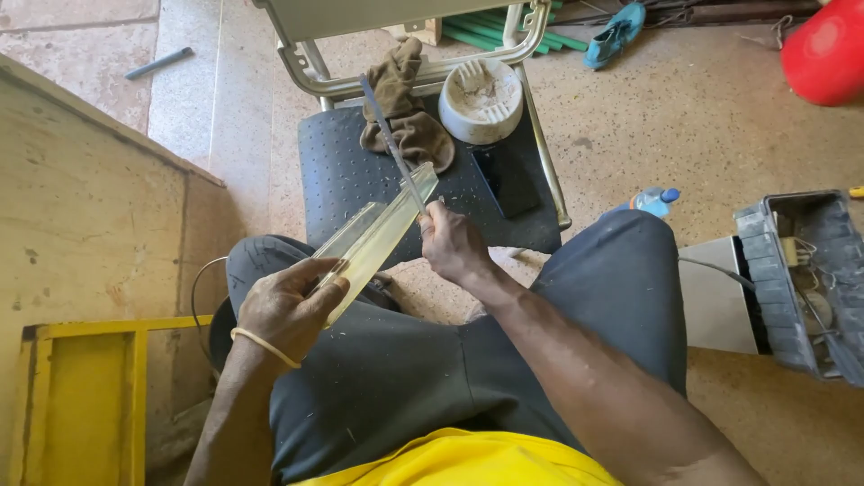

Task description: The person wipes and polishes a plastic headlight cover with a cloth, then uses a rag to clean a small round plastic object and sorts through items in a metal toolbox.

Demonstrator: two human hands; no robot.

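I sit with dark trousers over my knees. My left hand (286, 308), a rubber band around its wrist, grips the near end of a long pale translucent plastic strip (382, 229) that slants up toward the chair. My right hand (453, 243) is closed on the lower end of a thin grey metal blade (389, 137). The blade rises up and left from the hand, and its lower part lies against the strip's far end.
A black perforated chair seat (346, 180) with a metal frame stands in front of me, carrying a brown rag (403, 108), a white bowl (481, 101) and a dark phone (506, 180). A wooden board (81, 207) and yellow frame (81, 396) are left; an open grey box (801, 270) is right.
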